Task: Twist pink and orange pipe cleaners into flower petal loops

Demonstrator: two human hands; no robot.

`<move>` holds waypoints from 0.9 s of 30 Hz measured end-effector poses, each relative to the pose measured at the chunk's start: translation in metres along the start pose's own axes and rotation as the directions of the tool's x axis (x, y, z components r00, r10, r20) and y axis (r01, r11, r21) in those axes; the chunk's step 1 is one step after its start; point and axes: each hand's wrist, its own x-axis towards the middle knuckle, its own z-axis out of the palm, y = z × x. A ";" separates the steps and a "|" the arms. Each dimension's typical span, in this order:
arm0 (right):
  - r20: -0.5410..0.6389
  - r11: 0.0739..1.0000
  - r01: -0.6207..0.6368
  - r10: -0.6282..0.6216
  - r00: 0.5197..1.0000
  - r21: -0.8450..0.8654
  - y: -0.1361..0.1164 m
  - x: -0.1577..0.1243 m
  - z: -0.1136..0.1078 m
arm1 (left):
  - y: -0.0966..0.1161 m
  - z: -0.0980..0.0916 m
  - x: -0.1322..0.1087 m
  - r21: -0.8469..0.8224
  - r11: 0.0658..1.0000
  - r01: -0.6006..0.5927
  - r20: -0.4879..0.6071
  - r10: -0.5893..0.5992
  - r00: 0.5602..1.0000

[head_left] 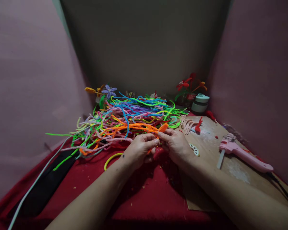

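Between my two hands is an orange pipe cleaner [163, 127] with a loop-shaped, petal-like end sticking up above the fingers. My right hand [175, 143] pinches it just below that loop. Close beside it, my left hand [144, 147] is closed, thumb and forefinger meeting on the lower part of the orange stem. Behind the hands lies a big tangled heap of pipe cleaners [139, 110] in blue, green, pink, purple and orange. A yellow ring-like piece [112, 158] rests on the cloth, partly hidden by my left forearm.
A pink glue gun [244, 155] lies on a cardboard sheet [213, 131] at right. Pipe-cleaner flowers [109, 91] and a lidded jar [200, 103] stand at the back. A white cable [43, 171] crosses a black object [45, 188] at left. Red cloth [139, 198] covers the table.
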 end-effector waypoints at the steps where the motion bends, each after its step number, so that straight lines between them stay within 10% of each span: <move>1: 0.006 1.000 -0.002 0.002 1.000 0.002 0.000 0.001 -0.001 | 0.000 -0.001 -0.001 0.008 1.000 0.006 0.029 -0.006 1.000; 8: -0.014 0.998 -0.054 0.054 0.998 0.042 -0.010 0.010 -0.004 | 0.018 -0.019 -0.011 0.444 0.896 -0.016 -0.039 0.038 0.999; 12: 0.050 0.991 -0.131 0.130 0.990 0.030 -0.010 0.007 -0.003 | 0.027 -0.025 -0.013 0.336 0.930 -0.147 -0.235 0.234 0.943; 27: 0.164 0.979 -0.093 0.123 0.979 -0.179 -0.002 -0.001 -0.001 | 0.023 -0.033 -0.012 0.272 0.930 -0.247 -0.197 0.305 0.932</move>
